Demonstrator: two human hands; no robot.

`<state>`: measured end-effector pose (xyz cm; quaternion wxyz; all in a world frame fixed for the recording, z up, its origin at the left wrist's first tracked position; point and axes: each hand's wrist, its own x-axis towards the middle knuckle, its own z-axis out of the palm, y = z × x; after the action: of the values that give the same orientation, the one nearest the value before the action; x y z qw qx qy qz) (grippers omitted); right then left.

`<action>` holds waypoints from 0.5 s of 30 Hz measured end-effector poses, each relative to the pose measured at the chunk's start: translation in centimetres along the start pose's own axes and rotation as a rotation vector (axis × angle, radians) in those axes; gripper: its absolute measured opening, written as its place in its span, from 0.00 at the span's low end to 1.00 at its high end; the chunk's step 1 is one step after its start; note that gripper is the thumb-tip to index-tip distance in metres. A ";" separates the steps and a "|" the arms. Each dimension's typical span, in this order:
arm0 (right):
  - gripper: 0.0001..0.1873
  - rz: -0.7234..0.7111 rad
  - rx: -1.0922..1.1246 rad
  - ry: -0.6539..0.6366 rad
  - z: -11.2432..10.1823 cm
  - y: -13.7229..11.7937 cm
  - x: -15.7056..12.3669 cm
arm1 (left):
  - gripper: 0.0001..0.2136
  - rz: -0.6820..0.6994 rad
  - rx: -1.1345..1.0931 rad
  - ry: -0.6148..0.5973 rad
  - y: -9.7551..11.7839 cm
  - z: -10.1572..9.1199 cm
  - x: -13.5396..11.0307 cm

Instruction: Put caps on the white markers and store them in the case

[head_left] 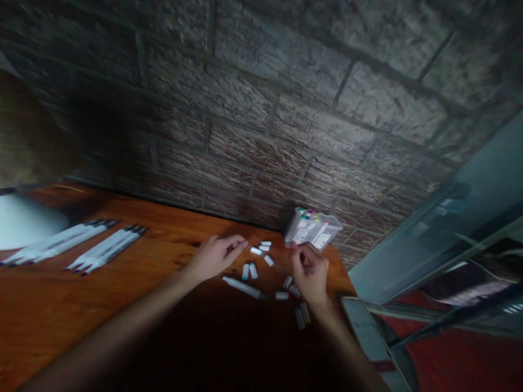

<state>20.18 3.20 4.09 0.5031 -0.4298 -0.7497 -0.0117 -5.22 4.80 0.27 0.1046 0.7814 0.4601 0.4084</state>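
Observation:
My left hand (219, 256) hovers over the wooden table, thumb and fingers brought together in a pinch; whatever may be in it is too small or hidden to see. Close to its fingertips lie several white marker caps (256, 251). Below them a white marker (244, 287) lies on its side. Curled into a pinch, my right hand (311, 271) is just in front of a clear plastic case (314, 228) holding markers with coloured ends. Between its fingers I cannot make out anything. More small caps (281, 295) lie beside and below that hand, partly in shadow.
Two groups of white markers (107, 249) lie in rows on the left of the wooden table (171, 226). A pale sheet-like object (28, 220) is at the far left. A brick wall (245, 136) borders the table's back; its right edge is near the case.

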 end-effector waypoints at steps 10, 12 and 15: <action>0.13 0.096 0.120 -0.363 1.2 2.8 -3.6 | 0.13 -0.095 0.275 -0.092 -2.5 -1.4 0.5; 0.10 0.013 0.102 -0.489 1.6 1.5 -4.0 | 0.13 -0.095 0.285 -0.109 -2.4 -0.9 0.3; 0.10 -0.091 0.042 -0.658 2.7 0.0 -4.9 | 0.13 -0.089 0.287 -0.123 -2.2 -0.4 0.1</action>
<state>18.82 1.30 -0.96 0.2419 -0.3659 -0.8905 0.1207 -6.85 6.02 -0.56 0.0378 0.7907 0.5407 0.2846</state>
